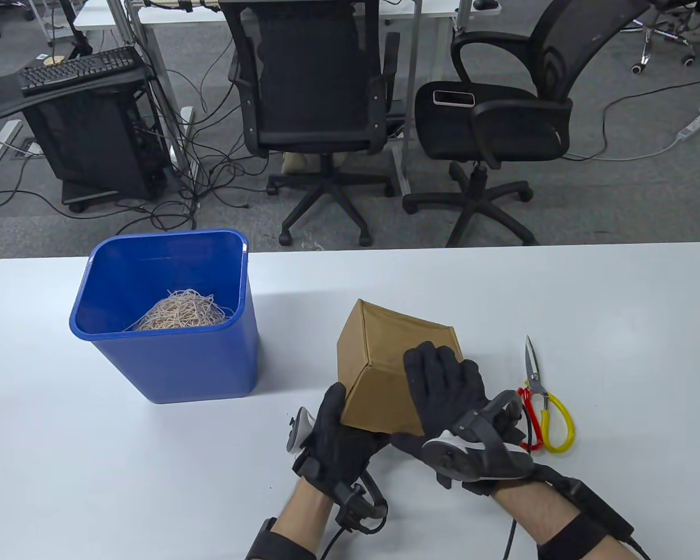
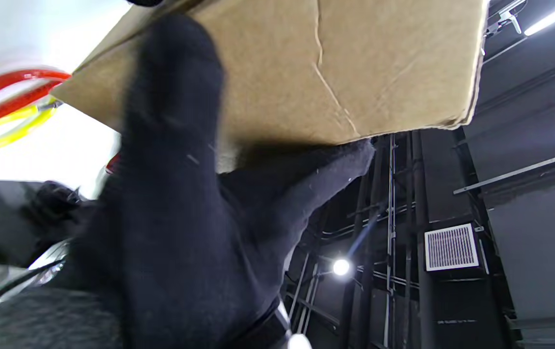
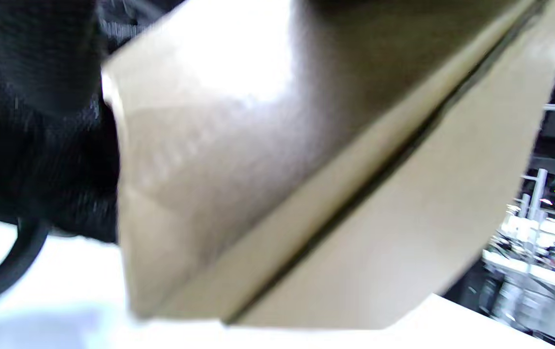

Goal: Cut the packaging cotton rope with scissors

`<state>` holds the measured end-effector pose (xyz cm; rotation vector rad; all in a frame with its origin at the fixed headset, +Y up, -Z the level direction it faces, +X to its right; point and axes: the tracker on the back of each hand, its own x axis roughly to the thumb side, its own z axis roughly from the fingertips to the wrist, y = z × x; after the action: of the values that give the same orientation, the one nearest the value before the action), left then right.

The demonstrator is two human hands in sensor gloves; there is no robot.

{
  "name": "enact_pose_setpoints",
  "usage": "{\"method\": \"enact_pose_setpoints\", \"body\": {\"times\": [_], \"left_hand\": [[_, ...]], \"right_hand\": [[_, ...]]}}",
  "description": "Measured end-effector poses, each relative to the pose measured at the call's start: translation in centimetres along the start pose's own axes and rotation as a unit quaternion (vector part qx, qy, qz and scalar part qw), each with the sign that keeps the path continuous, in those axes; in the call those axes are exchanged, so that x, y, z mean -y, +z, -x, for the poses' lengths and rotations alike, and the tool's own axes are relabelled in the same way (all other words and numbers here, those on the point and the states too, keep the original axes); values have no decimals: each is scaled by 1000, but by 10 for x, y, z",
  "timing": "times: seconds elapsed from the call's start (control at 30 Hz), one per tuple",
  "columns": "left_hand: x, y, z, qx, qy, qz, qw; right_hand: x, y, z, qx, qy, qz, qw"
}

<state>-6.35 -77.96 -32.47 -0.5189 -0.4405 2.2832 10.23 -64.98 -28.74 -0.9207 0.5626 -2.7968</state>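
Left hand [image 1: 338, 434] grips the near-left lower corner of the cardboard box [image 1: 385, 356], fingers hidden under it. Right hand [image 1: 449, 388] lies flat on the box's right top, fingers spread, pressing it. Box sits tilted on the white table [image 1: 501, 291]. Scissors [image 1: 539, 396] with red and yellow handles lie closed on the table just right of the right hand, untouched. Farther left, blue bin [image 1: 169, 361] holds a tangle of cut cotton rope [image 1: 181, 312]. No rope visible on the box.
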Motion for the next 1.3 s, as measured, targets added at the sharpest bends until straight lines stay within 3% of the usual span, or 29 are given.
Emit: {"method": "enact_pose_setpoints", "body": {"times": [0.17, 0.23, 0.33, 0.47, 0.63, 0.73, 0.9, 1.0, 1.1, 1.17, 1.27, 1.3], "left_hand": [[2, 0, -2, -1, -20, -5, 1000], [-2, 1, -1, 3, -20, -21, 1000], [-7, 3, 1, -4, 3, -17, 1000], [-15, 3, 2, -4, 17, -25, 1000], [-22, 5, 0, -8, -1, -30, 1000], [-22, 5, -4, 2, 6, -28, 1000], [-31, 10, -15, 29, -76, -108, 991], [-32, 11, -22, 22, -146, -112, 983], [-24, 11, -30, 9, -246, -138, 959], [-17, 11, -36, -22, -329, -148, 932], [-6, 9, -46, -108, -458, -139, 871], [-2, 11, -47, -120, -472, -170, 857]], "right_hand": [[-9, -9, -17, -47, 95, -32, 994], [-9, -9, -17, -33, 65, 3, 997], [-3, -11, -12, -12, 3, -15, 1000], [18, -13, -9, 13, -101, -54, 993], [56, -20, -8, 23, -80, -28, 996], [73, -25, 4, 11, -139, -4, 990], [91, -33, 21, -14, -141, 16, 990], [92, -35, 27, -28, -156, 17, 987], [91, -37, 31, -39, -161, -2, 986], [92, -36, 31, -40, -168, -7, 985], [92, -36, 24, -22, -177, -23, 984], [92, -36, 19, -14, -175, -29, 984]]}}
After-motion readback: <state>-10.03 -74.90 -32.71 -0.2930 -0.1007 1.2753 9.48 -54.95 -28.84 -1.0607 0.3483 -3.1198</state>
